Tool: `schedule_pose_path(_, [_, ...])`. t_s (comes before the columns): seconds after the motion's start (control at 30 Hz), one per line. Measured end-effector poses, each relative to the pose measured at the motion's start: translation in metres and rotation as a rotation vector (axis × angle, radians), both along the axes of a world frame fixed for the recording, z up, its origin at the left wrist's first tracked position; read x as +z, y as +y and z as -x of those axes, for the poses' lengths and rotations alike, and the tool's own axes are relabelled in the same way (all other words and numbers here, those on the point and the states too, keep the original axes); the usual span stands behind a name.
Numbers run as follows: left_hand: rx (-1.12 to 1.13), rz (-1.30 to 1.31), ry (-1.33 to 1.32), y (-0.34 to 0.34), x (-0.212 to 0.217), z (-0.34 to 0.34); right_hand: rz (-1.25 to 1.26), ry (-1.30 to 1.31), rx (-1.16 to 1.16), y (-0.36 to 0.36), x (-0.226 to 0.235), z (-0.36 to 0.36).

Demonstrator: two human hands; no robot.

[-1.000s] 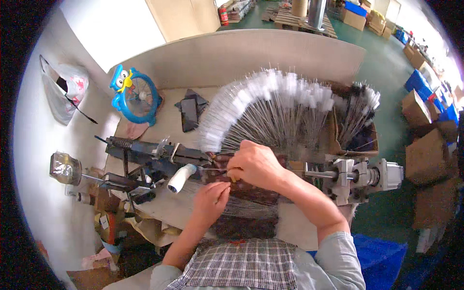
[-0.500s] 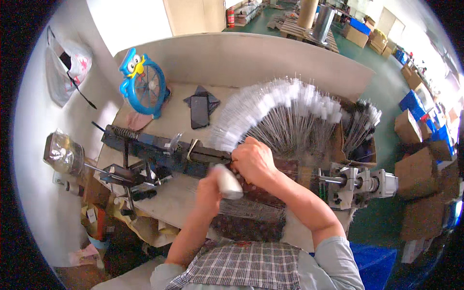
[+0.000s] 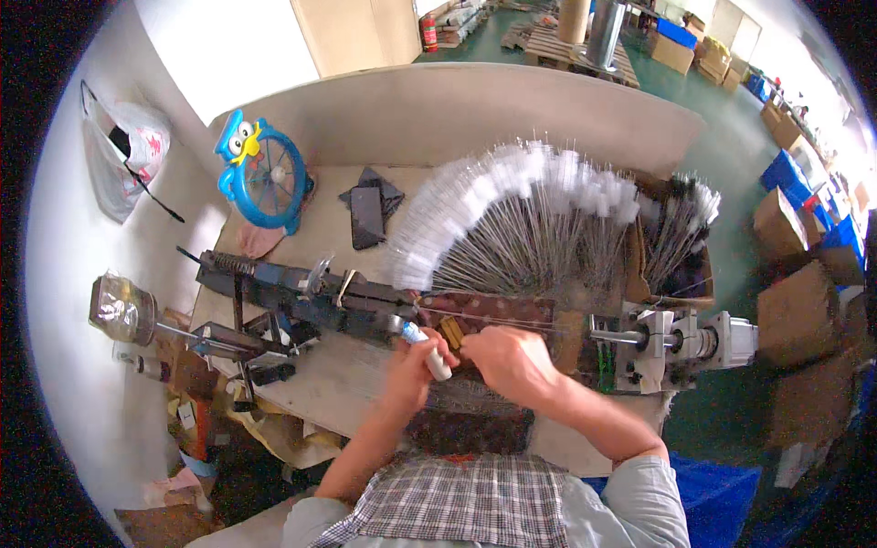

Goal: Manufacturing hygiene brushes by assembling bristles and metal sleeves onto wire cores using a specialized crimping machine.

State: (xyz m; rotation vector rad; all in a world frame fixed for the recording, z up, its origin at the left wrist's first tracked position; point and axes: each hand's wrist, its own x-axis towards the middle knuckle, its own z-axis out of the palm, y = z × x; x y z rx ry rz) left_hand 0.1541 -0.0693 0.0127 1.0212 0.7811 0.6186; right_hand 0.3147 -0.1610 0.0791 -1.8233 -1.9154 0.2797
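White plastic-looking tube [image 3: 439,366], blue at one end: held in the left hand [image 3: 411,373], fingers closed round it. Its long axis ran aslant, the blue end up and to the left, toward the dark bar-shaped fixture [image 3: 373,321], the white end down and to the right, toward the right hand [image 3: 513,365].

Yellow block [image 3: 450,332]: lay between the two hands, just beyond the tube, to the right of the blue end. Both sets of fingertips were near it; whether either touched it could not be told.

Right hand: curled, back uppermost, slightly blurred; its grip was hidden, so its contents could not be told.

Thin wires [image 3: 521,321]: stretched crosswise beyond the right hand, over a dark red cloth [image 3: 498,304], toward the clamped shaft unit [image 3: 658,338] at the right.

White-tipped wire brushes [image 3: 512,196]: one broad fan, stems gathered toward the cloth, filling the bench directly beyond the hands and blocking the far side.

Cardboard box [image 3: 636,260]: right of the fan, filled with dark-bristled brushes [image 3: 681,224].

Black phone [image 3: 367,219]: flat on a dark cloth, left of the fan.

Blue bird-headed ring fan [image 3: 294,183]: upright, farther left.

Checked apron [image 3: 461,502]: nearest the wearer, below both hands.
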Motion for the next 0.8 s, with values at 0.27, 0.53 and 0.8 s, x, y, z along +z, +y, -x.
schedule_pose_path(0.27, [-0.112, -0.586, 0.601, 0.014, 0.013, 0.003, 0.05, 0.077, -0.159, 0.043, -0.056, 0.01])
schedule_pose_path(0.53, [0.489, 0.16, 0.143, 0.06, -0.014, 0.127, 0.02, 0.118, -0.087, 0.016, -0.031, 0.002])
schedule_pose_path(0.8, [0.557, 0.404, -0.073, 0.084, -0.024, 0.178, 0.04, 0.176, -0.054, 0.017, -0.018, 0.006])
